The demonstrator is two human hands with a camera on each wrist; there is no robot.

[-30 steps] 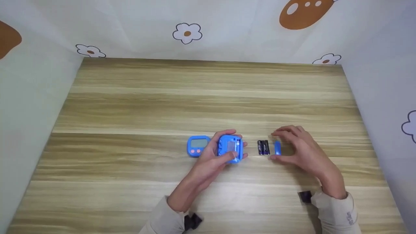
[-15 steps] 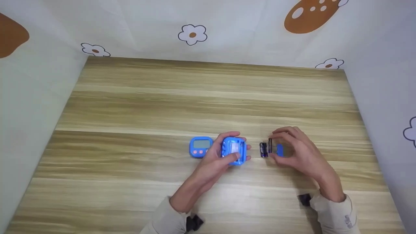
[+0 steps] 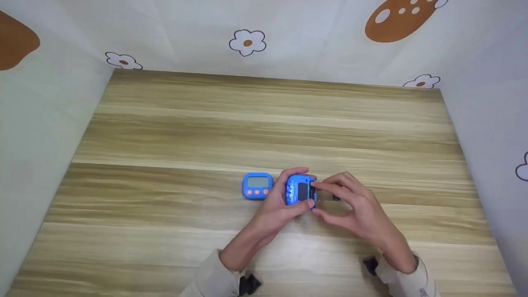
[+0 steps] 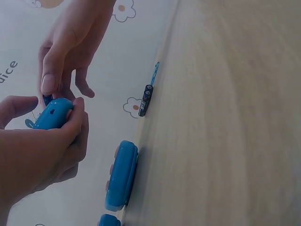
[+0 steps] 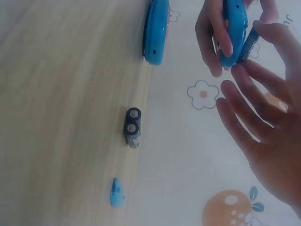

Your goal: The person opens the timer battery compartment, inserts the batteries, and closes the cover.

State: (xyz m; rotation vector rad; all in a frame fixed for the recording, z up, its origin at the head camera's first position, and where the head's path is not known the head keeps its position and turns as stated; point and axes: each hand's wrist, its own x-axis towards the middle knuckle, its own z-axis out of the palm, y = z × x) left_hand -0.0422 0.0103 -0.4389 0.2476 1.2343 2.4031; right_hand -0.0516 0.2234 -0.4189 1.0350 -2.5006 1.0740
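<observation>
My left hand (image 3: 276, 202) grips a blue timer (image 3: 295, 189), its back with the battery slot facing up and the thumb at the slot's edge. With thumb and fingertips, my right hand (image 3: 357, 202) pinches a dark battery (image 5: 250, 44) by its ends, right at the slot. Its other fingers are spread in the right wrist view. A second blue timer (image 3: 258, 185) with a grey screen and pink buttons lies on the table left of my left hand. Two more batteries (image 5: 132, 127) lie side by side on the table, mostly hidden by my right hand in the head view.
A small blue battery cover (image 5: 116, 192) lies on the table beyond the loose batteries. Part of another blue object (image 4: 109, 220) shows at the bottom edge of the left wrist view. The wood-grain table (image 3: 206, 132) is bordered by pale walls with printed flowers.
My right hand has picked up a battery from beside the others and carried it left to the timer's slot. The left hand still grips the timer, now tilted a little.
</observation>
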